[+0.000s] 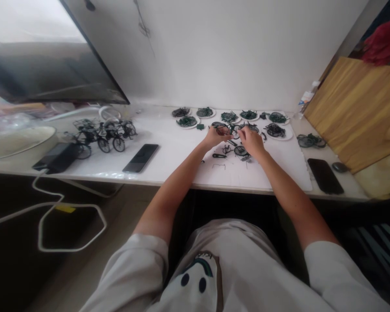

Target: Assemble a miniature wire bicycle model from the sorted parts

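Between my two hands is a partly built miniature bicycle (235,131) with a spoked wheel, held just above the white table. My left hand (216,137) is closed round its dark frame. On the other side, the fingers of my right hand (249,139) pinch at the wheel. Below them lie loose parts: a dark wheel (241,151), a small black crank-like piece (226,149), a dark elongated piece (219,155) and a thin bent wire (219,165). The fingertips are small in view, so fine details of the grip are hidden.
Several white plates of dark green bicycle parts (275,131) line the back of the table (172,160). Assembled miniature bicycles (104,134) stand at left, beside a phone (141,157). At right are another phone (325,175), a mouse (340,167) and a bottle (307,99). A monitor (52,65) overhangs the left.
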Available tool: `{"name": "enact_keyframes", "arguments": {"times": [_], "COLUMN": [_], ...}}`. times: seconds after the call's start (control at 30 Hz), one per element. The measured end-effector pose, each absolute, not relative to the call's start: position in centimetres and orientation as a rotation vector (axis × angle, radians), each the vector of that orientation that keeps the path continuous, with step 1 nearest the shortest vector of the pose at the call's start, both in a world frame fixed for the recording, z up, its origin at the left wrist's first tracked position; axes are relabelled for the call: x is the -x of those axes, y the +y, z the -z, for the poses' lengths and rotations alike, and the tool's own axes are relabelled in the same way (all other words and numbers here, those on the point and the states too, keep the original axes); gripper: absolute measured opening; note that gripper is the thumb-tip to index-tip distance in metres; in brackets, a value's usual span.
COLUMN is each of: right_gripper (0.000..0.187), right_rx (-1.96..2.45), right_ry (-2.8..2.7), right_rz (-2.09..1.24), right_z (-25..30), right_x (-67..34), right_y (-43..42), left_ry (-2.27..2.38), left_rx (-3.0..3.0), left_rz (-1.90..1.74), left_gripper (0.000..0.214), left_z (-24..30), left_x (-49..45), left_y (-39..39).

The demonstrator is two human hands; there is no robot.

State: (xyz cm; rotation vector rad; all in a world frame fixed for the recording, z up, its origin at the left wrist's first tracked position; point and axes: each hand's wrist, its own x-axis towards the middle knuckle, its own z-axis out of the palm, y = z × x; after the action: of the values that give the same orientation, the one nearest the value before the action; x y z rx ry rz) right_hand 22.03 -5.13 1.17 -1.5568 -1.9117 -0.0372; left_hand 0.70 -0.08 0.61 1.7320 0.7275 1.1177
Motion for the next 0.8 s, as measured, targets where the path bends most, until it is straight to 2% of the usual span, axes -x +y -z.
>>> {"name": "enact_keyframes", "arguments": {"times": [0.33, 0.67, 0.8], "right_gripper": [0.05, 0.069, 0.069], "right_rx": [1.491, 1.364, 1.36], "right_ry": [-1.853, -1.803, -1.776], "right_rz": [-0.094, -0.378, -0.435], "right_z": [-0.51, -1.16, -1.03], "right_x": [-22.46, -22.05, -21.99], "right_y": [-4.62, -4.86, -4.6], "left_ry": [0.705, 0.699, 0.716], "left_rx": [-1.769, -1.743, -1.704], "left_rz": [-1.101, -1.098, -1.107], "left_gripper": [0.05, 0.049, 0.048], "left_z": [-0.77, -0.85, -0.77], "left_x": [-0.64, -0.77, -0.85], "left_y": [-0.17, -0.27, -0.24]}}
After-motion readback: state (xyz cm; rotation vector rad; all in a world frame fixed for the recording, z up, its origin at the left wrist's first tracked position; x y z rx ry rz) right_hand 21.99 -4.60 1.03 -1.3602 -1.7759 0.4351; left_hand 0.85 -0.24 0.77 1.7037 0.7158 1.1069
